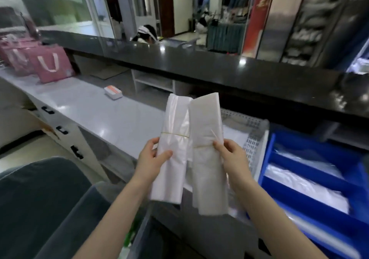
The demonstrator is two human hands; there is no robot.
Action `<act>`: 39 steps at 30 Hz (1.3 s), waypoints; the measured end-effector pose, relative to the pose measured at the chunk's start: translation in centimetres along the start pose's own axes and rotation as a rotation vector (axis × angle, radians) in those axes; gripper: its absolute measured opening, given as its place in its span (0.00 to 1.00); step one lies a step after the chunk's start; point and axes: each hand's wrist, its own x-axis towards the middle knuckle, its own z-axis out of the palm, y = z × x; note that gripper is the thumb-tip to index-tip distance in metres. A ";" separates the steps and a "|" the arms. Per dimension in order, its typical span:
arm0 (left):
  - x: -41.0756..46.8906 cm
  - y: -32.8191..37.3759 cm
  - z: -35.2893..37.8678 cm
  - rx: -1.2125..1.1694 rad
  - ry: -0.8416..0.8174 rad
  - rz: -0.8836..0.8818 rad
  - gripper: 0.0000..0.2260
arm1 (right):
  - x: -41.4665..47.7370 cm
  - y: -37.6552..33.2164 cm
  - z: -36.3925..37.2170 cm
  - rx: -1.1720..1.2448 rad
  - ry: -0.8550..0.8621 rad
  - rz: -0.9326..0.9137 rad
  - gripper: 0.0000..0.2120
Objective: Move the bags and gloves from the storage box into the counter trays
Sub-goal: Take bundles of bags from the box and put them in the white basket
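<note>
Your left fingers [162,155] and right fingers [217,146] each grasp a banded bag bundle, left bundle [173,149], right bundle [207,149], held upright side by side above the counter [111,115]; the white tray [253,143] and blue tray [267,171] lie just right, nearer your right hand.

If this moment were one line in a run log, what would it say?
left hand: holds left bag bundle | right hand: holds right bag bundle | position: above white tray | blue tray: holds plastic
</note>
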 end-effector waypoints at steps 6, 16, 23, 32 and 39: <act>7.0 1.2 8.0 0.025 -0.220 -0.014 0.13 | 6.4 0.2 -5.3 0.025 0.272 0.116 0.11; 16.0 -3.1 17.5 0.074 -0.456 -0.182 0.17 | 14.9 4.5 -6.1 -0.215 0.589 0.275 0.17; 19.2 -7.1 17.2 0.590 -0.458 0.067 0.31 | 16.6 8.2 -5.1 -0.141 0.552 0.561 0.09; 16.3 -8.5 18.8 0.844 -0.789 0.411 0.37 | 17.8 7.7 -5.2 -0.325 0.320 0.466 0.11; 16.1 -8.1 18.7 0.685 -0.664 0.329 0.42 | 19.7 7.2 -4.3 -0.283 0.290 0.573 0.10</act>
